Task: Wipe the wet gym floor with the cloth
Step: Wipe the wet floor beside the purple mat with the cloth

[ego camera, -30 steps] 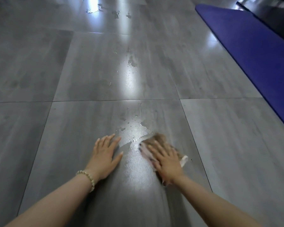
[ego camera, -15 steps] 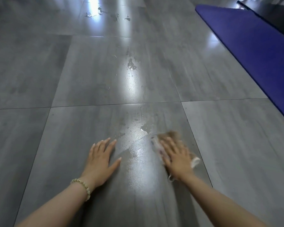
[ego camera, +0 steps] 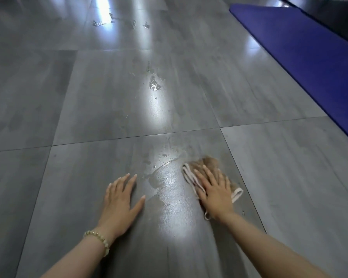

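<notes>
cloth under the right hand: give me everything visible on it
The cloth looks like soft tan-brown fabric with pale pinkish-white edging and a small pale loop near the wrist. It lies bunched and flattened on the grey floor tile, at the right edge of the wet sheen. The right hand presses on it with straight, spread fingers, hiding its middle. Its far end is blurred.

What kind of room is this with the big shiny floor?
Probably a gym or exercise room: a long blue mat lies along the right, the floor is wide glossy grey tiles, and the right hand presses a cloth beside spilled water.
</notes>
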